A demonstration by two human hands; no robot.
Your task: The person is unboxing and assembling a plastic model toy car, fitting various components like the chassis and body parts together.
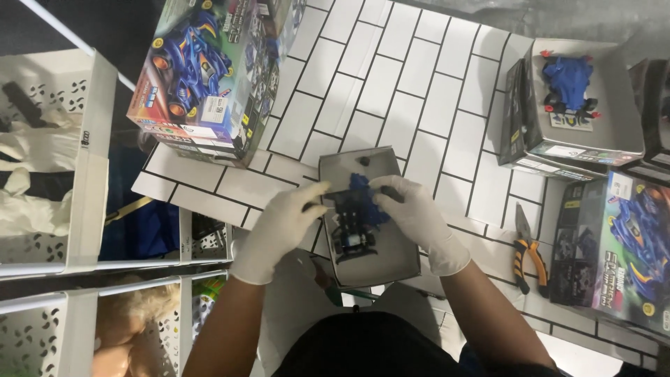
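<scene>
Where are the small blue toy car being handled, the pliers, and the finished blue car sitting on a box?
blue toy car (357,209), head view, on its dark chassis between both gloved hands.
pliers (528,255), head view, on the orange-and-black handles.
finished blue car (569,80), head view, on its blue body shell.

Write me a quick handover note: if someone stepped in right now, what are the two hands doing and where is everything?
Left hand: gloved, fingertips on the blue toy car, at its left side.
Right hand: gloved, gripping the car's blue body from the right.
The car sits over the open grey box tray on the white tiled table.
Done: chassis and wheels look assembled. Whether the body is seated cannot be told.
Nearby: a finished blue car on a box top right, pliers at right, stacked kit boxes top left.
</scene>
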